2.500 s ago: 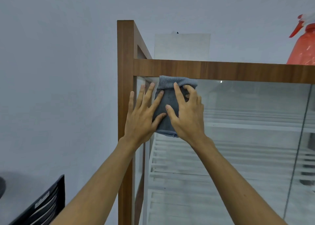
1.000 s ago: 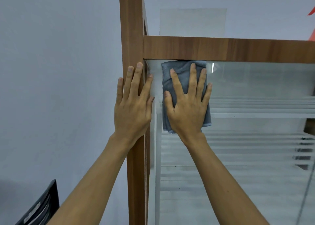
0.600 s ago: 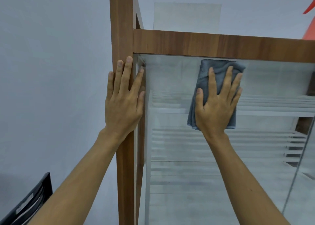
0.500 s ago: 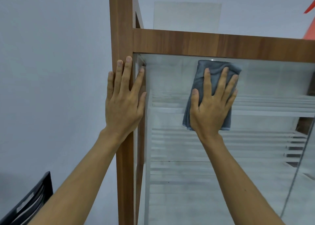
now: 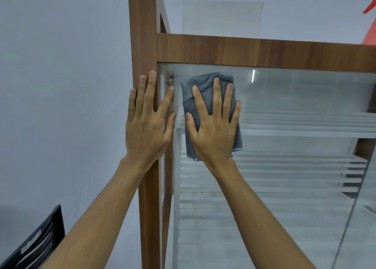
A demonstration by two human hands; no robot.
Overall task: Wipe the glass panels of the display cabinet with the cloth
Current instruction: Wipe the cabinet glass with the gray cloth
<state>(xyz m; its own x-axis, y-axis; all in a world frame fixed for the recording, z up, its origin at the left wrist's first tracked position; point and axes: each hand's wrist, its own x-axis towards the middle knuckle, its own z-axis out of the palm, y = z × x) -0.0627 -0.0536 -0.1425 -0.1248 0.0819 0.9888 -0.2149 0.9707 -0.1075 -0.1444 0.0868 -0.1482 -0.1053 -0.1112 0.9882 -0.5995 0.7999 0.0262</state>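
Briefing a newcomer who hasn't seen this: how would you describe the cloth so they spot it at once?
Find the brown wooden-framed display cabinet and its front glass panel. Near the panel's upper left corner, the right hand presses a folded grey cloth flat on the glass. It is the only fabric; the left hand beside it touches bare wood.

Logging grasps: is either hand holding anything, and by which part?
Nothing is gripped. The right hand presses the grey cloth, over its middle, flat against the glass panel; the left hand rests on the wooden corner post.

Red object (image 5: 372, 34) cut by right edge — cloth (image 5: 205, 83) centre hidden under right hand (image 5: 213, 134); black object (image 5: 40, 240) cut lower-left.
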